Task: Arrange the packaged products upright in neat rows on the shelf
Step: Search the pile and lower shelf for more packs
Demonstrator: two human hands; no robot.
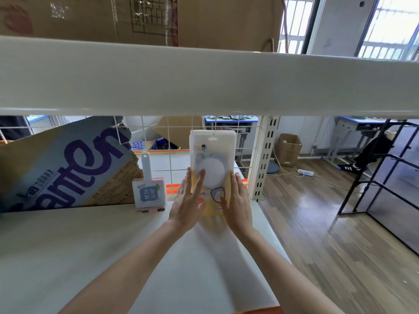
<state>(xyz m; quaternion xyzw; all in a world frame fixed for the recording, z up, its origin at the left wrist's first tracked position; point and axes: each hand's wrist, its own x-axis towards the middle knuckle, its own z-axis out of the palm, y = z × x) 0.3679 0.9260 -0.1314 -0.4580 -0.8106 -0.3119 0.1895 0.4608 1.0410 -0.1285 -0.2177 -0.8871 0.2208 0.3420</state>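
— Where do we have the packets now?

— The stack of flat packets (212,159) stands upright on the shelf (95,241), leaning back on the wire grid (167,141), just beside the slotted post (264,155) on its left side. Our left hand (187,205) lies flat on the front of the stack with straight fingers, and our right hand (237,209) presses its edge nearest the post, fingers also straight. The hands are apart, one on each side, and neither one is curled around anything.

— How will it handle, we think?

— Light and thin, probably. The wrapping looks glossy, so the packets may slide on each other and fan out. They seem a little bendable, not fragile.

— So where do we take hold?

— Low on both side edges, palms squeezing inward, so the stack stays square. The pink packet with a handle (149,191) stands further left from the post, in front of the cardboard box (68,168); it looks stiffer.
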